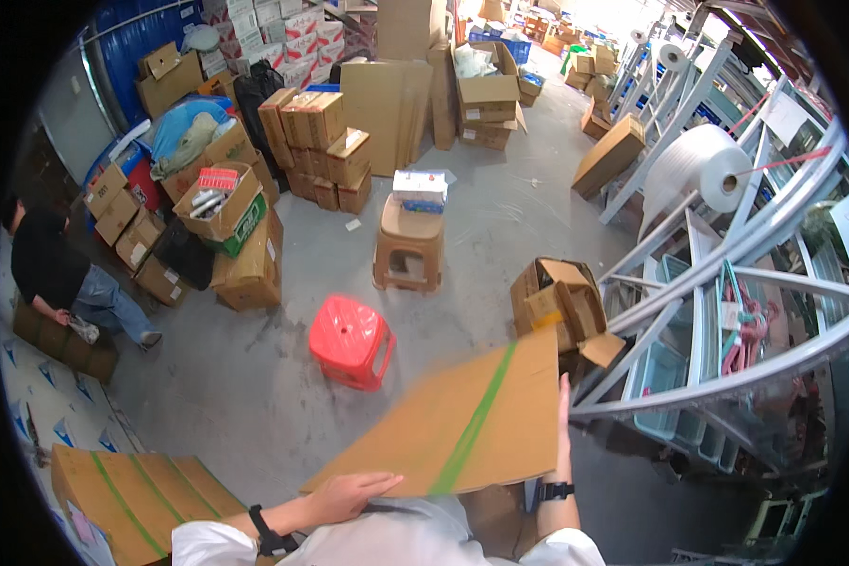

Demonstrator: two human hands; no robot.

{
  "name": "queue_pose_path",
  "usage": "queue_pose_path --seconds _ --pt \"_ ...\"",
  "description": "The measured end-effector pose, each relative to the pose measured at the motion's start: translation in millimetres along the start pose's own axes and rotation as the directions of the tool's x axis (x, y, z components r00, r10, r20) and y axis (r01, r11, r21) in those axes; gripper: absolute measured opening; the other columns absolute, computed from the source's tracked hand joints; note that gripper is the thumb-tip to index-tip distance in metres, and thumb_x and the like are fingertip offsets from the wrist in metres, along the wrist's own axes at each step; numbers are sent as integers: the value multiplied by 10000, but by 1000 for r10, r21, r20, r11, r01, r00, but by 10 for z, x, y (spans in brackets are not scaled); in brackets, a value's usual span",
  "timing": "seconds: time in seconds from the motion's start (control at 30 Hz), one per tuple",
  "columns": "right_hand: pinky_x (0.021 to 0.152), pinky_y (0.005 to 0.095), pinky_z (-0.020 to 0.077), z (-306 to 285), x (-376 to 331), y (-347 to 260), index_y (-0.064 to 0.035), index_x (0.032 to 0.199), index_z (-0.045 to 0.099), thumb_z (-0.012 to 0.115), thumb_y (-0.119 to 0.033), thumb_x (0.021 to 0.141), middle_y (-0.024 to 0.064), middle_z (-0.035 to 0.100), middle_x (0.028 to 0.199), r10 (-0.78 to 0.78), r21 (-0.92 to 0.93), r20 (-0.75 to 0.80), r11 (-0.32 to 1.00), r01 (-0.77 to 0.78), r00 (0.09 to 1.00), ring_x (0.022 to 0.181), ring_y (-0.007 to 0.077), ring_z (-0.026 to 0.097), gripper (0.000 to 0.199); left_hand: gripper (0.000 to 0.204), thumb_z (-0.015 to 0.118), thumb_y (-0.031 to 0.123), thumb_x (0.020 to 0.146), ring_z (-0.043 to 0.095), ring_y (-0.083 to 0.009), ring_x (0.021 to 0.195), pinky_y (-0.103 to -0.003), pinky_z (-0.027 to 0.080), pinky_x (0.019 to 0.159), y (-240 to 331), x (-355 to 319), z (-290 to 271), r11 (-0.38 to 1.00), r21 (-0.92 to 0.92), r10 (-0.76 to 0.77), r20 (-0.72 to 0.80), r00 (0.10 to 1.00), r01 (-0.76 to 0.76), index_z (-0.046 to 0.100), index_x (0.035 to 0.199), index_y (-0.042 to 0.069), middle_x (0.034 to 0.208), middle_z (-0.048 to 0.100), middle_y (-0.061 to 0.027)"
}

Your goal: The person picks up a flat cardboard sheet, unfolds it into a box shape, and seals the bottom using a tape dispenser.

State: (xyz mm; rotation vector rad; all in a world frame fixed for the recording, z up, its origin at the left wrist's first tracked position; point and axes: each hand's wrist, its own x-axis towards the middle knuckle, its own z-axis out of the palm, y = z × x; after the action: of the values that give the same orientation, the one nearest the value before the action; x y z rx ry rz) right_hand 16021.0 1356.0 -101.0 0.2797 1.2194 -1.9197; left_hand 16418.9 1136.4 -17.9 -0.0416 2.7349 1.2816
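A flat-faced brown cardboard box [396, 434] with a strip of green tape across it is held tilted in front of my body. My left hand [354, 492] lies along its near left edge, fingers over the cardboard. At the box's right side, my right hand [563, 429] presses upright against the edge, with part of its grip hidden behind the cardboard. Dark bands circle both wrists. Just beyond the box stands a red plastic stool [352, 341].
Taped cartons [141, 495] stand at lower left. An opened carton [561, 302] sits beside the metal rack [726, 255] on the right. A brown stool [408, 250] bears a small white-and-blue package [420, 189]. A person [57, 269] sits at far left near stacked boxes [245, 259].
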Motion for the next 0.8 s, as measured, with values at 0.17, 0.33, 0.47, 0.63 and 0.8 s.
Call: queue_pose_path --seconds 0.17,0.33,0.47,0.63,0.8 --pt "926 445 546 98 485 -408 -64 1347 548 537 -479 919 142 643 1246 280 -74 62 959 -275 958 1116 298 631 597 741 540 -51 805 632 -332 1203 -404 572 941 79 353 -129 979 -14 -202 58 978 203 479 1512 164 1443 579 -107" --pt "907 501 564 301 1097 -775 -61 1321 562 584 -411 876 156 646 1267 444 -244 154 883 -402 883 1124 315 645 566 599 520 122 858 590 -334 1275 -406 482 1067 -396 682 10 929 -313 -235 -90 968 196 530 1452 53 1421 586 -165" --pt "913 509 582 526 1593 -955 -33 1347 523 529 -316 890 162 643 1271 460 -232 265 883 -407 847 1123 326 664 538 542 536 250 945 568 -304 1303 -398 426 1111 -528 1584 -138 718 -653 -375 -72 924 240 547 1440 29 1427 586 -187" --pt "865 490 616 795 2284 -980 -20 1304 517 508 -241 872 173 633 1250 427 -298 154 880 -370 891 1092 323 669 485 701 528 448 1024 484 -267 1392 -358 339 1180 -569 3020 -684 484 -843 -397 27 917 234 393 1546 1 1497 521 -191" --pt "884 487 620 1103 2635 -1363 0 1329 500 474 -187 909 185 620 1278 324 -390 172 890 -238 930 1106 324 666 460 781 505 541 1024 402 -352 1457 -403 294 1210 -696 4241 -974 854 -487 -236 -52 970 182 385 1528 -44 1569 416 -243"
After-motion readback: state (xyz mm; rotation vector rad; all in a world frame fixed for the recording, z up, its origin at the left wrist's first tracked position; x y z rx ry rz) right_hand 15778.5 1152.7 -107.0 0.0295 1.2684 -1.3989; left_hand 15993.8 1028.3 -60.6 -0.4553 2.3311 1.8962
